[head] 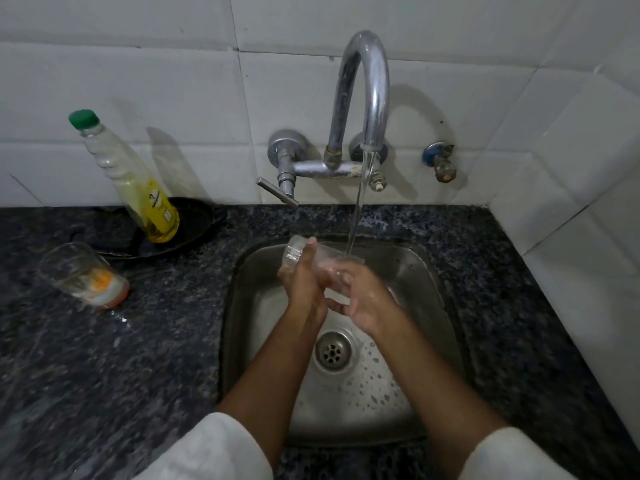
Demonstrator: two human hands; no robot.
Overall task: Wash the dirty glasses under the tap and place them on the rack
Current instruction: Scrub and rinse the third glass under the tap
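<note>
A glass [311,261] is gripped by both hands, left [304,285] and right [363,303], fingers curled round it, under the tap [363,95] (water running). Another glass [81,273] is left on the worktop [104,358].

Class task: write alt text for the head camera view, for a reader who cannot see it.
Both hands, left hand and right hand, hold a clear glass sideways over a steel sink under the tap, whose water is running. A second glass with orange residue and a soap bottle stand on the dark counter.

Loose white sleeves [221,448] pushed above the elbows leave both forearms bare.
</note>
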